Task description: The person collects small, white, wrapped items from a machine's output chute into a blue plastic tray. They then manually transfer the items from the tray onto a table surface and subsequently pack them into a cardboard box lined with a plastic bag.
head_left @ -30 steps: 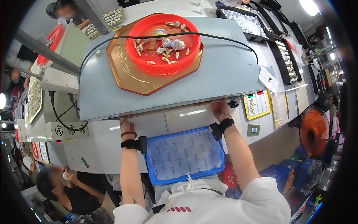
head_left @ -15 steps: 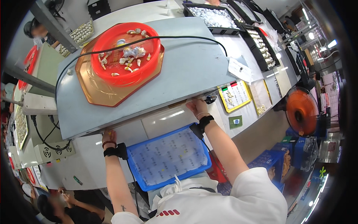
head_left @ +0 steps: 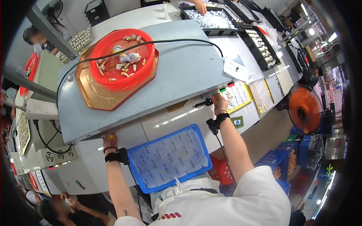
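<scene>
Under the front edge of the raised grey shelf (head_left: pixel 177 71), my left hand (head_left: pixel 110 142) has its fingers curled in, with a small yellow bit showing at them that I cannot identify. My right hand (head_left: pixel 219 103) is at the shelf's right end, by a yellow-framed tray (head_left: pixel 245 103) of small gold-coloured pieces. Its fingers look drawn together; whatever they hold is hidden. Just left of it a small black fitting or tool (head_left: pixel 203 103) sticks out from below the shelf. A blue tray (head_left: pixel 206 145) lined with printed white sheet lies between my forearms.
A red round tray (head_left: pixel 96 71) of wrapped pieces stands on a gold octagonal tray (head_left: pixel 88 96); a black cable (head_left: pixel 169 38) crosses both. Black trays (head_left: pixel 260 47) line the far right, where another person's hand (head_left: pixel 200 8) reaches in. An orange fan (head_left: pixel 303 109) stands at right.
My right hand has moved right, past the black fitting to the yellow-framed tray. My left hand stays at the shelf's left end. Another person's hand has appeared over the far black tray.
</scene>
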Demonstrator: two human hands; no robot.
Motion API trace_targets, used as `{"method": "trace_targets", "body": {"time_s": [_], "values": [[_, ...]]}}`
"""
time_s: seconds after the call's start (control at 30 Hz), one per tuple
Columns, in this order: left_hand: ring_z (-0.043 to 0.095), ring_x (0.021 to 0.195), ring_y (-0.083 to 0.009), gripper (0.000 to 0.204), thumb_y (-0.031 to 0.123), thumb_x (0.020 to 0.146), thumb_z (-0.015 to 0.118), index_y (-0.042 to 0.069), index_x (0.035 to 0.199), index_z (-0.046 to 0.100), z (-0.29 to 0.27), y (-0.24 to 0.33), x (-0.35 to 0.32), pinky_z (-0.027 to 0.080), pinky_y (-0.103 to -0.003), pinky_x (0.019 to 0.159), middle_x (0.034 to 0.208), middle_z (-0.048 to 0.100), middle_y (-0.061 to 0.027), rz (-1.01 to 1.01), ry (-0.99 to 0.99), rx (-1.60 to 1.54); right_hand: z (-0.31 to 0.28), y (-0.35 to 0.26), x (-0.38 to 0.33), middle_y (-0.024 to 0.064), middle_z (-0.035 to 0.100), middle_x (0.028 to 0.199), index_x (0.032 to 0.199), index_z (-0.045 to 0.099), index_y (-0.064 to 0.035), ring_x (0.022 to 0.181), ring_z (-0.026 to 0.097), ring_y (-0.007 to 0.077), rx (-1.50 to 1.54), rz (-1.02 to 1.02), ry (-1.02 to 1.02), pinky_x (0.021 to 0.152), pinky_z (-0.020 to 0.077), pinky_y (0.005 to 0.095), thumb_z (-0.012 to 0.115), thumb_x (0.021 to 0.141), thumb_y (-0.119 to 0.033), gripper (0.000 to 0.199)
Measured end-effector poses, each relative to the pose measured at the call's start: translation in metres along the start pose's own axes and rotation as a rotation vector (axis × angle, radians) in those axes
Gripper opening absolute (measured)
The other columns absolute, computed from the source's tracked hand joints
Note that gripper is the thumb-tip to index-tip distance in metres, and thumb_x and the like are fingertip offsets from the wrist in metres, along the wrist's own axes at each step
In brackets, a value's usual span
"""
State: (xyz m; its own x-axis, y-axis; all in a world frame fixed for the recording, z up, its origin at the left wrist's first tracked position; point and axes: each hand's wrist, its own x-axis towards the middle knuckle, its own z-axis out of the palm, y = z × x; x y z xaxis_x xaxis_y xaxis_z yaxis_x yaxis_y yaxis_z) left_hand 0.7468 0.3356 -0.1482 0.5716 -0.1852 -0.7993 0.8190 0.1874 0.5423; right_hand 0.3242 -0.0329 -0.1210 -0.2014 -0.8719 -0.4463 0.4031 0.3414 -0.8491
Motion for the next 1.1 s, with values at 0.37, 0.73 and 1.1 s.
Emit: {"method": "trace_targets", "body": {"time_s": [0.37, 0.73, 1.1], "values": [[0.060, 0.081, -0.0212, 0.021, 0.022, 0.084, 0.052, 0.009, 0.101, 0.051, 0.007, -0.012, 0.010, 0.052, -0.029, 0.067, 0.091, 0.057, -0.0072, 0.049, 0.052, -0.080, 0.002, 0.013, -0.036, 0.0088, 0.052, 0.075, 0.089, 0.050, -0.0006, 0.068, 0.056, 0.0230, 0.019, 0.328, -0.127, 0.061, 0.0520, 0.0328, 0.059, 0.080, -0.008, 0.015], [0.058, 0.069, -0.0218, 0.018, 0.014, 0.084, 0.052, 0.004, 0.099, 0.052, 0.031, -0.002, -0.018, 0.053, -0.033, 0.058, 0.084, 0.055, -0.0093, 0.093, 0.153, -0.125, 0.032, 0.059, -0.013, 0.0084, 0.057, 0.084, 0.097, 0.050, -0.0072, 0.071, 0.057, 0.0220, -0.044, 0.443, -0.372, 0.058, 0.0493, 0.0335, 0.046, 0.084, -0.010, 0.014], [0.054, 0.053, -0.0191, 0.006, 0.004, 0.078, 0.054, 0.003, 0.083, 0.051, 0.014, 0.002, -0.023, 0.049, -0.029, 0.050, 0.068, 0.053, -0.0084, 0.294, 0.117, -0.017, 0.038, 0.039, -0.053, 0.0102, 0.058, 0.097, 0.110, 0.048, -0.0094, 0.078, 0.061, 0.0244, -0.250, 0.300, -0.381, 0.063, 0.0527, 0.0353, 0.050, 0.085, -0.014, 0.025]]}}
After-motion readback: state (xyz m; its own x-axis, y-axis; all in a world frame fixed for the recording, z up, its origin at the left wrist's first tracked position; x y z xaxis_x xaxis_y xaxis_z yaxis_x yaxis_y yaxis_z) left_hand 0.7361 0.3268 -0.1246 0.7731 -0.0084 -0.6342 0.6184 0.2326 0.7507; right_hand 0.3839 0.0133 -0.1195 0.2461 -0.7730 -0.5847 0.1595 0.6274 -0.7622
